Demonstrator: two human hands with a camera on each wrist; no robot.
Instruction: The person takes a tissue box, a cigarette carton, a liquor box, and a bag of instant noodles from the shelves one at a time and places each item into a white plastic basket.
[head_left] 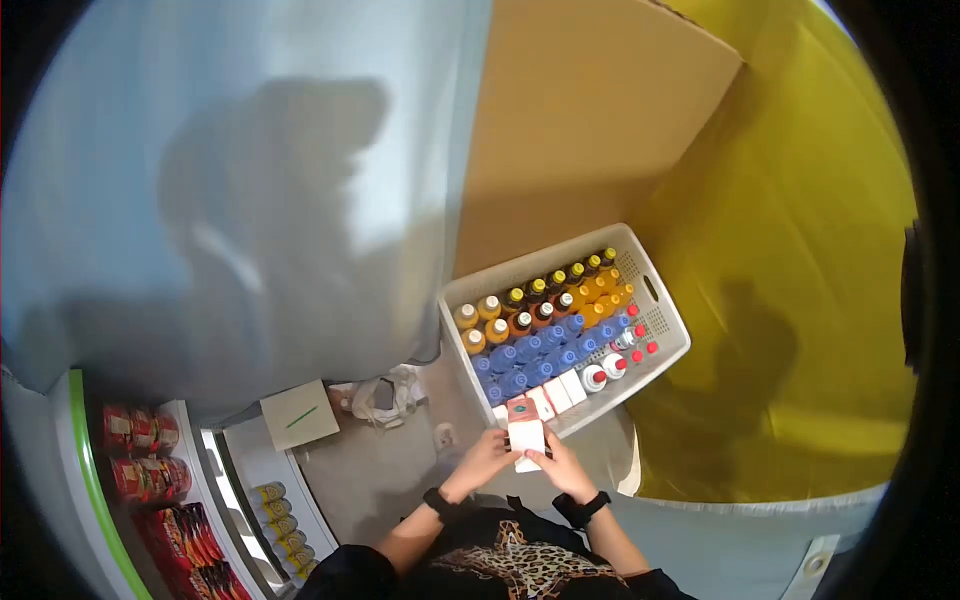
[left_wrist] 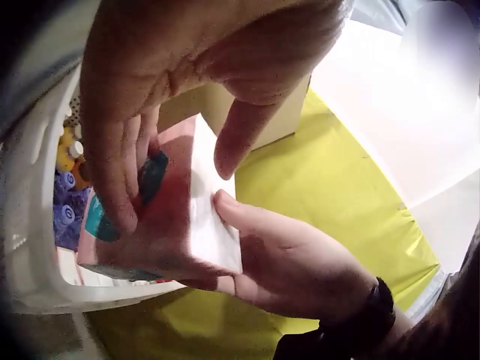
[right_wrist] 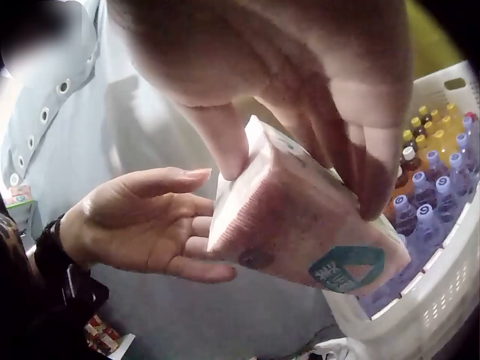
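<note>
No word, brand or number can be read in any view. The carton (right_wrist: 300, 217) you hold bears a teal emblem (right_wrist: 346, 268) with pale marks inside it, too blurred to read. The labels on the bottles (head_left: 545, 330) in the basket (head_left: 668, 322) and the print on the red packets (head_left: 150, 470) at your lower left are too small to make out.

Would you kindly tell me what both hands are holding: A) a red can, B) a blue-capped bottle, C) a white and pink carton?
C: the left hand and the right hand both hold the white and pink carton at the near edge of the white basket.
</note>
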